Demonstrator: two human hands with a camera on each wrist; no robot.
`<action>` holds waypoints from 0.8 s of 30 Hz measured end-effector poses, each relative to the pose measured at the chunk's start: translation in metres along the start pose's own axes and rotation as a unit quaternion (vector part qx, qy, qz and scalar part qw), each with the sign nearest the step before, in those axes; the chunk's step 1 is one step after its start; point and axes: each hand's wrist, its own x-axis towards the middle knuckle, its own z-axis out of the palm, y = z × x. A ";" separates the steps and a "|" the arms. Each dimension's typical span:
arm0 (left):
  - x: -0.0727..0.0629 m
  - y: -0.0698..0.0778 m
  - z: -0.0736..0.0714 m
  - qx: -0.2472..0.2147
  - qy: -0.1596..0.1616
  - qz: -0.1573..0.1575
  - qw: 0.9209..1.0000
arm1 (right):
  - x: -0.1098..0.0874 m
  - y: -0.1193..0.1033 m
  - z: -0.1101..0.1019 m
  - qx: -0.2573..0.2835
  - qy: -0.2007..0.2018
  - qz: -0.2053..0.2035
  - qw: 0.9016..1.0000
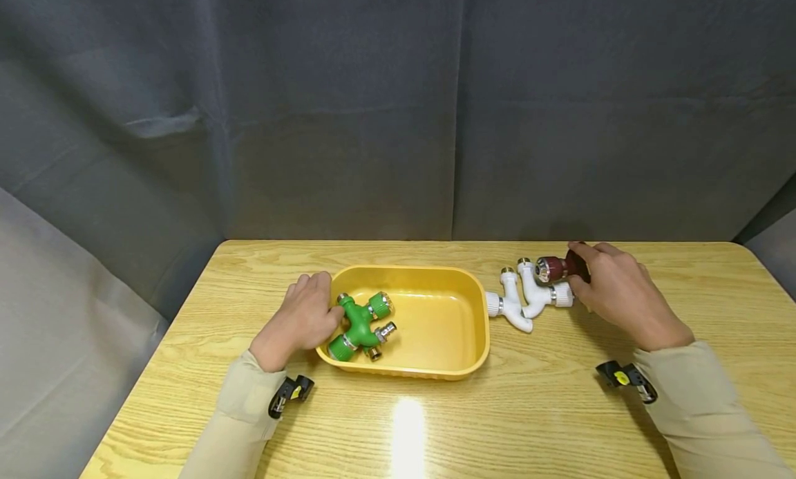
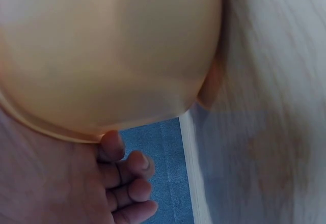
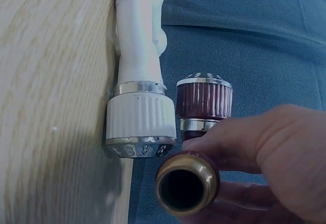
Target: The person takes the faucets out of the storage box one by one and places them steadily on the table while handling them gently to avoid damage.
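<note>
My left hand (image 1: 302,316) grips the left end of a yellow plastic basin (image 1: 457,368), its thumb over the rim. In the left wrist view the fingers (image 2: 133,165) curl by the basin's outer wall. Inside the basin, at the left, lie green plastic taps (image 1: 359,323) with ribbed knobs and metal fittings. My right hand (image 1: 622,289) holds a maroon tap (image 3: 205,101) between thumb and fingers, above the table's right side. Its brass threaded inlet faces the right wrist camera. Just left of it, two white taps (image 1: 511,301) lie side by side, beside the basin's right end.
The wooden table (image 1: 528,410) carries everything and ends at a back edge close behind the taps. A dark grey curtain (image 1: 348,119) hangs behind it. A small black camera mount is strapped to each wrist.
</note>
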 end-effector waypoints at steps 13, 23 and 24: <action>0.001 -0.001 0.001 -0.004 -0.001 -0.001 1.000 | 0.001 0.004 0.000 -0.001 -0.010 0.003 1.000; 0.000 -0.001 0.001 -0.006 0.001 -0.001 1.000 | 0.001 0.007 0.003 0.000 -0.011 0.003 1.000; 0.000 -0.001 0.001 -0.006 0.001 0.000 1.000 | 0.001 0.007 0.003 0.000 -0.010 0.003 1.000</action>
